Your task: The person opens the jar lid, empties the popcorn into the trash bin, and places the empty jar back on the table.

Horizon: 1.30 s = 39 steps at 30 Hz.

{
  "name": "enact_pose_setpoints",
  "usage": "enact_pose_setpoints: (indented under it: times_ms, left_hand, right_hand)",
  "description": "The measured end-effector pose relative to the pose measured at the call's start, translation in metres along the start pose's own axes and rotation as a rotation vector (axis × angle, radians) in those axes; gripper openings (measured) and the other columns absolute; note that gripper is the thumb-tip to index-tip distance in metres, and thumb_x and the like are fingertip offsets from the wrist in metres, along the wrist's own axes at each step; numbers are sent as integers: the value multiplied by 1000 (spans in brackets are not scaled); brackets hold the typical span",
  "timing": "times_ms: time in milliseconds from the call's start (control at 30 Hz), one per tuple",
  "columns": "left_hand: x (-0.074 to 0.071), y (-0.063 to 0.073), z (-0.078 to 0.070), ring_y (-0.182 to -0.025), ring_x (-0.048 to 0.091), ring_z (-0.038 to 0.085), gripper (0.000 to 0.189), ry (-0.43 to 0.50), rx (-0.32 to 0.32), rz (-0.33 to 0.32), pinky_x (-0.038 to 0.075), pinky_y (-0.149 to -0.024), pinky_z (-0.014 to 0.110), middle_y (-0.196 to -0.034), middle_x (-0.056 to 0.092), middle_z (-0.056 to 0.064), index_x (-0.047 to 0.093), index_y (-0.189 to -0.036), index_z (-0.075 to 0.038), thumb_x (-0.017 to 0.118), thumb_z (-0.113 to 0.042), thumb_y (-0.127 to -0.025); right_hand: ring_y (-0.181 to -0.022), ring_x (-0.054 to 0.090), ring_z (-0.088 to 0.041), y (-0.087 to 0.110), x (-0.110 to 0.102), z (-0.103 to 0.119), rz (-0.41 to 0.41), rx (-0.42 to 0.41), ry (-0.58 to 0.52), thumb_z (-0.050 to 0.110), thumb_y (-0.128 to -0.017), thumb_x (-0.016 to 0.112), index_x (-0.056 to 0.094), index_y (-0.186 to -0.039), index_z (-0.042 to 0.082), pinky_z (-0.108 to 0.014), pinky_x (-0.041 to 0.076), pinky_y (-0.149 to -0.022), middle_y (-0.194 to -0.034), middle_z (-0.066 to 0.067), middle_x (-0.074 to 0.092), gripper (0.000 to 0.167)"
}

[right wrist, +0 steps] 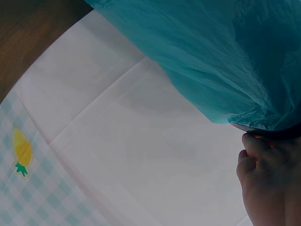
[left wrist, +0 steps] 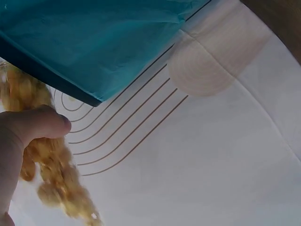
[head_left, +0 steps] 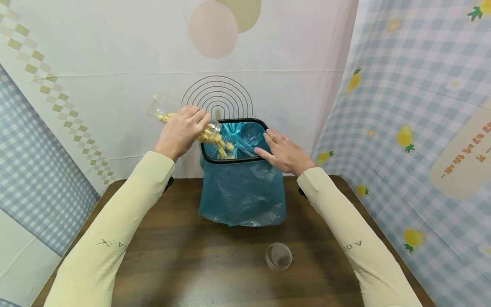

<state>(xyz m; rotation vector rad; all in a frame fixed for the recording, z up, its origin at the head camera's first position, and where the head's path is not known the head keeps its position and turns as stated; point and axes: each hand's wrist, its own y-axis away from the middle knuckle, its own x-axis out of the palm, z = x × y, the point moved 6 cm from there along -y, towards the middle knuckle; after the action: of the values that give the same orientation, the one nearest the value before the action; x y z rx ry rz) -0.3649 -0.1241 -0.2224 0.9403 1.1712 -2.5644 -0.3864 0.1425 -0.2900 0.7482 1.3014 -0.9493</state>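
My left hand [head_left: 185, 131] grips a clear jar [head_left: 156, 106] around its middle. The jar is tilted, its mouth low over a bin [head_left: 242, 160] with a black rim and a blue plastic bag liner [head_left: 241, 192]. Yellow popcorn-like pieces [head_left: 221, 145] tumble from the mouth into the bin; more of them [left wrist: 59, 174] show in the left wrist view, by my thumb. At the bin's right side my right hand [head_left: 285, 152] touches the rim, fingers fairly straight and thumb over the opening. Part of this hand [right wrist: 270, 179] shows under the rim in the right wrist view.
A round clear lid [head_left: 279, 256] lies on the brown wooden table [head_left: 184, 273], in front of the bin. Behind the bin hangs a pale patterned cloth [head_left: 299, 51]. Checked cloth [head_left: 383, 106] with pineapples closes off the right side.
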Motion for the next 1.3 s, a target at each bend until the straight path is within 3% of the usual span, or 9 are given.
enact_pose_setpoints:
  times_ms: [433, 567, 867, 1133, 1233, 1300]
  left_hand:
    - [-3, -8, -8, -120, 67, 34, 45, -100, 128, -35, 51, -114, 41, -125, 72, 17, 67, -127, 2, 72, 18, -85]
    - [-5, -10, -11, -119, 68, 32, 48, -171, 187, -54, 51, -114, 39, -126, 72, 15, 67, -127, 1, 77, 16, -82]
    - [-6, -12, -20, -114, 69, 30, 30, -276, 312, -137, 53, -111, 37, -120, 73, 15, 71, -122, 1, 67, 12, -95]
    - [-5, -15, -23, -116, 69, 27, 30, -322, 348, -144, 52, -113, 36, -121, 74, 14, 73, -123, -2, 64, 12, -97]
    - [-5, -16, -23, -116, 70, 28, 30, -306, 319, -138, 52, -112, 37, -121, 74, 15, 72, -123, -1, 65, 11, -97]
    - [-6, -17, -21, -116, 70, 30, 32, -245, 268, -132, 53, -112, 39, -122, 74, 15, 71, -123, 0, 67, 14, -94]
  right_hand:
    - [-167, 6, -31, -1, 2, -1, -9, -6, 0, 64, -110, 27, 12, -170, 7, -51, 11, -135, -179, -13, 7, 84]
    - [-167, 7, -32, -2, 2, -1, -11, -6, 1, 64, -109, 27, 13, -170, 7, -51, 11, -135, -179, -13, 8, 84]
    - [-167, 6, -32, -3, 3, 0, -9, -8, -4, 65, -109, 28, 13, -169, 7, -51, 10, -135, -179, -13, 7, 86]
    - [-167, 7, -32, -4, 2, -1, -14, -6, -14, 63, -110, 30, 14, -169, 6, -52, 11, -135, -179, -14, 8, 84]
    - [-167, 7, -33, -4, 2, -2, -14, -3, -14, 63, -110, 30, 13, -169, 6, -52, 11, -135, -179, -14, 8, 84]
    - [-167, 8, -33, -4, 3, -2, -16, -2, -15, 63, -110, 30, 14, -169, 6, -52, 12, -135, -179, -14, 8, 84]
